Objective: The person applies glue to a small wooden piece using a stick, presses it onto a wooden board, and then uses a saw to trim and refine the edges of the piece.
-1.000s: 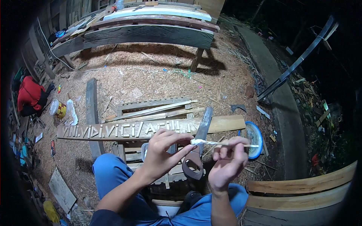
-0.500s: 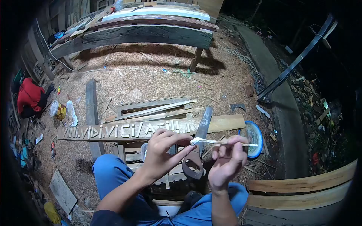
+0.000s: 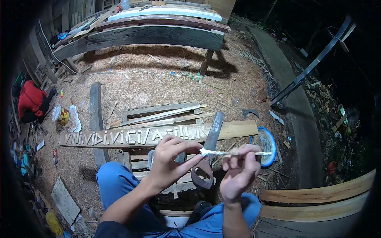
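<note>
Lettered plank beyond, two hands nearer, a thin stick, a small white-smeared piece.
The left hand clamps the piece between the tips of thumb and forefinger; the right hand's fingers close on the stick, its whitened end at the piece. That end sits slightly lower than before, the stick more level.

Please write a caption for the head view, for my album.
Left hand pinches a white-smeared piece; right hand holds a thin stick to it, near a lettered board.
</note>
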